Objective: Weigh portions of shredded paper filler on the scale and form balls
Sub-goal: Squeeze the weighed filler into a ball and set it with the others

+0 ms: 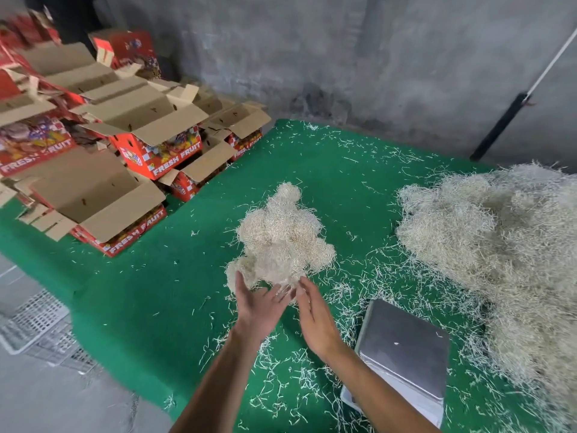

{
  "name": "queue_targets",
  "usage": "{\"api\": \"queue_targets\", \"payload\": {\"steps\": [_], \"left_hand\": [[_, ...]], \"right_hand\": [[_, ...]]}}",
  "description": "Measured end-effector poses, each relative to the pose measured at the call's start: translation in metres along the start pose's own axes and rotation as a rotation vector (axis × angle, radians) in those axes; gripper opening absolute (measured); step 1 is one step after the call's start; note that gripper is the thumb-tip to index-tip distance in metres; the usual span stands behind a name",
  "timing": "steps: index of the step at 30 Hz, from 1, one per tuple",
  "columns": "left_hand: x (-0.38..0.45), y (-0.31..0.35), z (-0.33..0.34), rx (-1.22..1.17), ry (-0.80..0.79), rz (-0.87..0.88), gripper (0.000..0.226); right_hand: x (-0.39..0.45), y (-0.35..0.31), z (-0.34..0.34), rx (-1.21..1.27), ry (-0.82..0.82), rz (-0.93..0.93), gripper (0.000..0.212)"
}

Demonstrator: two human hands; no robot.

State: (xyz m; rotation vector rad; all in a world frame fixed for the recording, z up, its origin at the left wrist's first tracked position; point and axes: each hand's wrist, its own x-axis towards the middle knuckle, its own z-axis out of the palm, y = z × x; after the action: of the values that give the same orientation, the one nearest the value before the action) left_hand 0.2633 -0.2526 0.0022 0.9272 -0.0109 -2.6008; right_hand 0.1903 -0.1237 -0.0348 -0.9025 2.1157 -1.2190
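Observation:
Several pale balls of shredded paper (282, 235) are heaped together in the middle of the green table (162, 295). My left hand (257, 303) and my right hand (313, 317) reach forward side by side, fingers straight, their tips at the near edge of the heap. Neither hand holds anything. A scale with a bare steel pan (404, 346) stands at the near right, just right of my right forearm. A big loose pile of shredded paper (499, 239) covers the right side of the table.
Stacked open red "FRESH FRUIT" cartons (125, 145) fill the far left of the table. White plastic crates (34, 323) lie on the floor at the left. Loose paper strands litter the cloth. A grey wall and a black pole (499, 126) stand behind.

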Motion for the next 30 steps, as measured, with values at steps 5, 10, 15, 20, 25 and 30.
{"api": "queue_targets", "payload": {"steps": [5, 10, 15, 20, 25, 30], "left_hand": [[0.015, -0.053, -0.033, 0.437, 0.121, -0.004, 0.062], [0.039, -0.111, 0.008, 0.646, -0.071, -0.031, 0.055], [0.065, -0.188, 0.068, 0.739, -0.301, -0.137, 0.055], [0.069, -0.298, 0.106, 0.889, -0.474, -0.265, 0.053], [0.066, -0.395, 0.152, 1.321, -0.562, -0.036, 0.035], [0.083, -0.467, 0.227, 1.854, -0.752, 0.387, 0.03]], "right_hand": [[-0.008, 0.021, -0.013, 0.021, 0.071, 0.03, 0.057], [-0.023, 0.048, -0.085, 0.127, 0.282, 0.084, 0.048], [-0.054, 0.088, -0.208, 0.209, 0.631, 0.136, 0.06], [-0.111, 0.122, -0.304, 0.19, 0.829, 0.184, 0.053], [-0.159, 0.147, -0.38, 0.101, 0.941, 0.198, 0.051], [-0.171, 0.161, -0.479, -0.357, 0.946, 0.153, 0.056]]}}
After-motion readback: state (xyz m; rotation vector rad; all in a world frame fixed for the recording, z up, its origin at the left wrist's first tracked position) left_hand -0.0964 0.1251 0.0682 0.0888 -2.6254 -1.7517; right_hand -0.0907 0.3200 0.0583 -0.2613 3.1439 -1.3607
